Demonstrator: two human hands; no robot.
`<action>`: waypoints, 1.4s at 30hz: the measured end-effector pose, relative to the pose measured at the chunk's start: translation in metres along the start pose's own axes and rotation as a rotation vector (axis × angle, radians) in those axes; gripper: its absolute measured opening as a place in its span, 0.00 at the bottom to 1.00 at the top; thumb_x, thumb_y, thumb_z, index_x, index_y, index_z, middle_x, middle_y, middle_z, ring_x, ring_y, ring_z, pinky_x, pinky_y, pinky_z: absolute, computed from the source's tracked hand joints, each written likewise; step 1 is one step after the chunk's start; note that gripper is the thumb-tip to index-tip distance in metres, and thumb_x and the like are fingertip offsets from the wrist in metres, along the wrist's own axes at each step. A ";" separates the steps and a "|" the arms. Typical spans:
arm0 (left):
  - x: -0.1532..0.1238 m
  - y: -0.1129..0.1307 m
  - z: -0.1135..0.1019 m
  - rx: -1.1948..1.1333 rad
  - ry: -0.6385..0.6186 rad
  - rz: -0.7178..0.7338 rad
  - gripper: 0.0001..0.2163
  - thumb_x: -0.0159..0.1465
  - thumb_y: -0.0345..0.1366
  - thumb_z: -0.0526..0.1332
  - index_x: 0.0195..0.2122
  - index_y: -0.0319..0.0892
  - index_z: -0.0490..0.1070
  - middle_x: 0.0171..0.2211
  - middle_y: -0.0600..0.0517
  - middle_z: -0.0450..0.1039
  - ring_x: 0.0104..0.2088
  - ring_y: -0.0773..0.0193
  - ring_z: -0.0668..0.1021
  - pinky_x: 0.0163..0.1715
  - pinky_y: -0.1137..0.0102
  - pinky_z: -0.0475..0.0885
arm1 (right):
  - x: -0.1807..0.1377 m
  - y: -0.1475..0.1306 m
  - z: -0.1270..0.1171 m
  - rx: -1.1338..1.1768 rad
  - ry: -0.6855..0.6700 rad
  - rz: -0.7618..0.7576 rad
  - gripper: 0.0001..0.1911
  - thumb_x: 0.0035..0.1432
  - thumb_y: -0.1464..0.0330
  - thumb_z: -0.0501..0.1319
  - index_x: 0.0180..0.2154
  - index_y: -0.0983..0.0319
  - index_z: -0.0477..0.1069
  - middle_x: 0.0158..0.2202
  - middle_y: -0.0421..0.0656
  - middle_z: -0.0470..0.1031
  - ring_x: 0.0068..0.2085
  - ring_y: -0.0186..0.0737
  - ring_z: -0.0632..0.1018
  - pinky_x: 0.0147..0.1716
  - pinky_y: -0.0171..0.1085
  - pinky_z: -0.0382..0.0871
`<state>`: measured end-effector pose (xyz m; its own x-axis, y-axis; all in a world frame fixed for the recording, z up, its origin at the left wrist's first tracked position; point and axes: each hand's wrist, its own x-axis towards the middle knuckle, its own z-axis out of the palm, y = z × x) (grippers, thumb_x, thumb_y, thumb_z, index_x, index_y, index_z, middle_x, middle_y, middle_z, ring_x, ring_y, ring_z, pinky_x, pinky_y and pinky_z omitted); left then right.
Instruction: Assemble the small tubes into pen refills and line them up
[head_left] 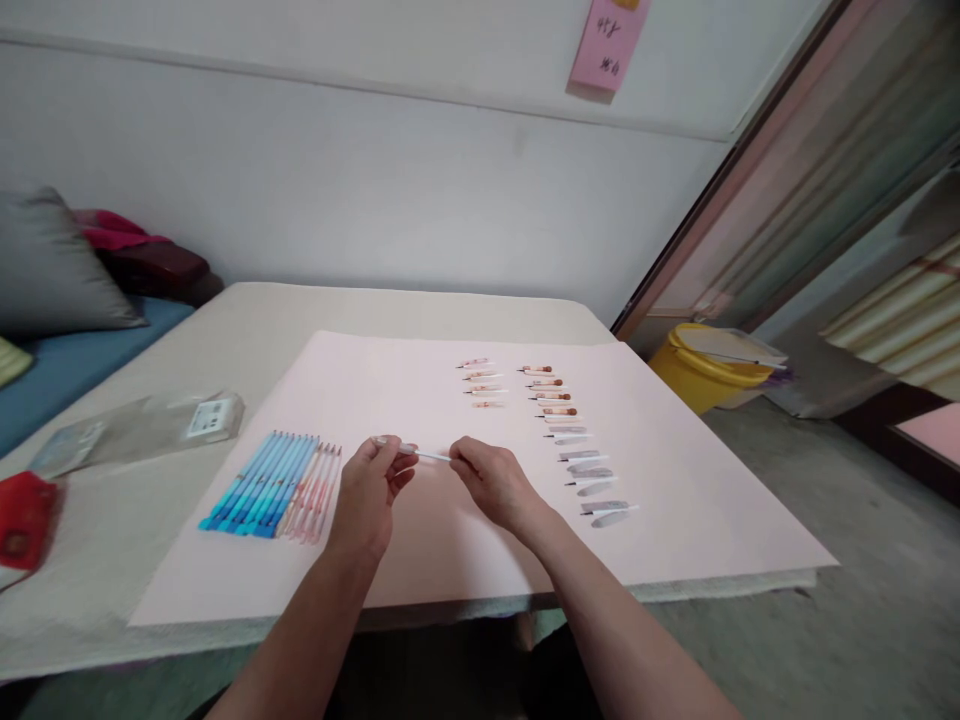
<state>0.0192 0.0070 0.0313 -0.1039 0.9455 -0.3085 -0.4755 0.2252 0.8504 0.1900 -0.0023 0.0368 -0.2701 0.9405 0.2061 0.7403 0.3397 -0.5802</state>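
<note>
Between the fingertips of my left hand (366, 500) is a pale pen barrel (406, 447), held level above the pink sheet (435, 560). A thin white pen refill (433, 456) runs from the barrel to my right hand (491, 482), whose fingers are closed around its other end. Whether the refill sits inside the barrel's end or only touches it, I cannot tell. Left of my left hand lies a row of blue pens (262, 485), with several pale pink pens (313, 490) beside it. Beyond and right of my hands are several pen parts (556, 412) laid out in two columns.
A clear plastic bag (142, 430) and a red object (26, 520) lie on the table's left side. The white wall (375, 190) rises behind the table. A yellow bucket (697, 370) stands off its right edge, and a grey cushion (56, 265) sits at far left.
</note>
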 end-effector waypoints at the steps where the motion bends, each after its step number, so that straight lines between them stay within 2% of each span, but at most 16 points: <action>1: 0.000 -0.001 0.000 -0.003 -0.005 -0.006 0.10 0.52 0.39 0.65 0.30 0.39 0.69 0.31 0.50 0.74 0.30 0.68 0.76 0.30 0.73 0.69 | 0.000 -0.001 0.001 0.013 0.001 0.003 0.06 0.59 0.72 0.52 0.31 0.58 0.66 0.27 0.37 0.70 0.27 0.32 0.67 0.28 0.30 0.56; 8: -0.009 -0.012 0.008 0.033 -0.086 -0.058 0.11 0.52 0.41 0.65 0.30 0.39 0.71 0.29 0.50 0.74 0.30 0.66 0.76 0.32 0.71 0.69 | 0.001 -0.008 0.013 0.134 0.036 0.027 0.06 0.58 0.71 0.52 0.29 0.59 0.64 0.23 0.36 0.66 0.24 0.32 0.65 0.25 0.30 0.56; 12: -0.012 -0.016 0.010 0.048 -0.085 -0.070 0.12 0.52 0.43 0.65 0.29 0.38 0.72 0.30 0.48 0.75 0.31 0.65 0.76 0.34 0.70 0.69 | 0.002 -0.008 0.016 0.202 0.039 0.064 0.06 0.58 0.71 0.52 0.29 0.59 0.63 0.21 0.35 0.66 0.23 0.31 0.67 0.24 0.29 0.57; 19: -0.012 -0.012 0.011 0.051 -0.132 -0.046 0.11 0.54 0.41 0.64 0.30 0.39 0.71 0.30 0.49 0.75 0.32 0.65 0.76 0.36 0.69 0.69 | 0.002 -0.009 0.020 0.494 0.029 0.127 0.02 0.57 0.72 0.53 0.32 0.59 0.62 0.21 0.33 0.67 0.21 0.30 0.70 0.23 0.29 0.63; 23: -0.011 -0.014 0.009 0.030 -0.141 -0.054 0.10 0.54 0.40 0.64 0.30 0.38 0.70 0.31 0.50 0.74 0.32 0.66 0.76 0.36 0.69 0.70 | 0.003 -0.008 0.024 0.602 0.032 0.168 0.02 0.57 0.70 0.55 0.31 0.59 0.62 0.19 0.32 0.66 0.20 0.30 0.71 0.21 0.28 0.62; 28: -0.010 -0.014 0.009 0.020 -0.132 -0.088 0.10 0.54 0.40 0.64 0.32 0.39 0.70 0.33 0.49 0.75 0.35 0.64 0.77 0.37 0.68 0.70 | 0.004 -0.003 0.026 0.518 0.078 0.223 0.07 0.56 0.66 0.57 0.28 0.60 0.62 0.20 0.34 0.66 0.20 0.29 0.70 0.20 0.29 0.60; 35: -0.008 -0.016 0.007 0.025 -0.116 -0.074 0.11 0.54 0.41 0.64 0.32 0.39 0.68 0.35 0.47 0.75 0.37 0.62 0.77 0.37 0.68 0.69 | 0.008 -0.001 0.019 0.043 0.107 0.317 0.22 0.52 0.54 0.61 0.17 0.61 0.59 0.16 0.35 0.61 0.20 0.31 0.63 0.20 0.31 0.51; 38: -0.006 -0.016 0.006 0.037 -0.104 -0.072 0.12 0.54 0.42 0.64 0.33 0.39 0.68 0.35 0.47 0.75 0.36 0.63 0.77 0.38 0.68 0.69 | 0.009 -0.003 0.020 0.039 0.095 0.314 0.20 0.53 0.56 0.61 0.18 0.61 0.61 0.16 0.36 0.63 0.21 0.31 0.63 0.21 0.31 0.50; 42: -0.005 -0.015 0.006 0.028 -0.085 -0.050 0.11 0.55 0.41 0.63 0.33 0.38 0.68 0.34 0.47 0.75 0.34 0.65 0.77 0.39 0.67 0.69 | 0.007 -0.005 0.026 0.175 0.135 0.258 0.10 0.51 0.62 0.63 0.26 0.60 0.65 0.18 0.34 0.63 0.21 0.31 0.64 0.22 0.30 0.53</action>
<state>0.0319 0.0006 0.0226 -0.0057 0.9491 -0.3150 -0.4536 0.2783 0.8467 0.1688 0.0020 0.0210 0.0046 0.9914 0.1304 0.6535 0.0958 -0.7509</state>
